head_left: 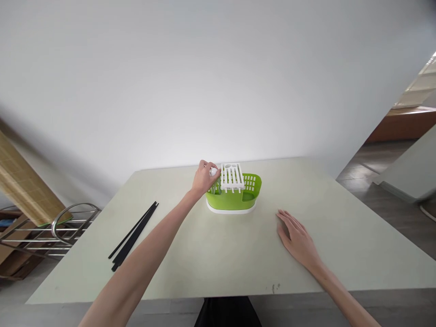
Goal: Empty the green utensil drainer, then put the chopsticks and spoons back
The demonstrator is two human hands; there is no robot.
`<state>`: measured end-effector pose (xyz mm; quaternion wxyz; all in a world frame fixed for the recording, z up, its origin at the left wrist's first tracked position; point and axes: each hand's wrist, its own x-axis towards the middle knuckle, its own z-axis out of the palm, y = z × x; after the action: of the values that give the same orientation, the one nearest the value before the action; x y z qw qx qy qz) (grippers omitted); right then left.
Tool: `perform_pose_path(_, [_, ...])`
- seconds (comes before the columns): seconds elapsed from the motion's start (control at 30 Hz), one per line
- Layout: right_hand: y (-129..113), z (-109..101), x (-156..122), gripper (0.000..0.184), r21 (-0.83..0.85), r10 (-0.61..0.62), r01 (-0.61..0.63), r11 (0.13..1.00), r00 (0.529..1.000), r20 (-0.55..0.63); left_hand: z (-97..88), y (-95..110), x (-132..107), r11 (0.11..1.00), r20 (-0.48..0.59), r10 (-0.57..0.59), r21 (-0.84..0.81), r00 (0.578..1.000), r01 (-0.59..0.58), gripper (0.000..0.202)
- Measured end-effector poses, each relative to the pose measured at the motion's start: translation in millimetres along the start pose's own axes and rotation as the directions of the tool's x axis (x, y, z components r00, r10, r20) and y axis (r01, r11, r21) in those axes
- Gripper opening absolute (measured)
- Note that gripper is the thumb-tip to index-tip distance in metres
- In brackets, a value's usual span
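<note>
A green plastic basket (225, 201) with slotted sides and a white base stands near the back of the table. Across its middle sits a white slotted rack (232, 176) with round holes and small hooks along the front. At the basket's left end, my left hand (204, 176) is closed around the white top of a clear bottle (213, 171). The bottle's lower part is inside the basket, partly hidden by the wall and my fingers. My right hand (297, 236) lies flat on the table, right of the basket and apart from it, holding nothing.
Several long, thin black sticks (136, 236) lie on the pale table (235, 254) at the left. A white wall (218, 91) rises behind the table. A metal rack (68, 227) and a rolled bamboo mat (27, 181) stand off the left edge.
</note>
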<state>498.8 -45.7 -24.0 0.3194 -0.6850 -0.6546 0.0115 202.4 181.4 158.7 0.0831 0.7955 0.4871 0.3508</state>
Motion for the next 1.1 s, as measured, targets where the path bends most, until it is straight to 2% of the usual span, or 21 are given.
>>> perform_pose_path(0.13, [-1, 0, 0, 0.047, 0.001, -0.002, 0.002, 1.000, 1.000, -0.002, -4.9, -7, 3, 0.999, 0.087, -0.018, 0.044, 0.996, 0.015, 0.029])
perform_pose_path(0.23, [-1, 0, 0, 0.048, 0.000, -0.001, 0.001, 1.000, 1.000, 0.000, -6.5, -8, 4, 0.992, 0.149, 0.031, 0.114, 0.988, -0.048, 0.016])
perform_pose_path(0.3, [-1, 0, 0, 0.048, -0.002, 0.006, -0.006, 1.000, 1.000, 0.004, -5.4, -6, 3, 0.985, 0.142, 0.053, 0.155, 0.988, -0.075, 0.007])
perform_pose_path(0.43, [-1, -1, 0, 0.049, 0.000, 0.006, -0.006, 1.000, 1.000, 0.008, -2.3, -3, -1, 0.976, 0.120, 0.062, 0.201, 0.991, -0.085, 0.006])
perform_pose_path(0.6, [-1, -1, -1, 0.050, -0.001, 0.008, -0.008, 1.000, 1.000, 0.011, -6.9, -4, -1, 0.951, 0.094, 0.054, 0.300, 0.994, -0.080, 0.010])
perform_pose_path(0.73, [0, -1, 0, 0.048, -0.001, 0.005, -0.005, 1.000, 1.000, 0.004, -13.9, -3, -1, 0.908, 0.121, 0.014, 0.414, 0.993, -0.064, 0.021])
perform_pose_path(0.83, [0, -1, 0, 0.049, 0.000, 0.006, -0.006, 1.000, 1.000, 0.004, -15.9, 1, -2, 0.879, 0.127, -0.001, 0.473, 0.992, -0.060, 0.021])
perform_pose_path(1.0, [0, -3, 1, 0.049, 0.002, 0.015, -0.015, 1.000, 1.000, 0.014, -15.7, 5, -3, 0.850, 0.136, 0.051, 0.515, 0.989, -0.115, 0.024])
perform_pose_path(1.1, [0, -3, 1, 0.049, 0.003, 0.018, -0.018, 1.000, 1.000, 0.014, -16.4, 8, -2, 0.842, 0.182, 0.031, 0.526, 0.983, -0.124, 0.029])
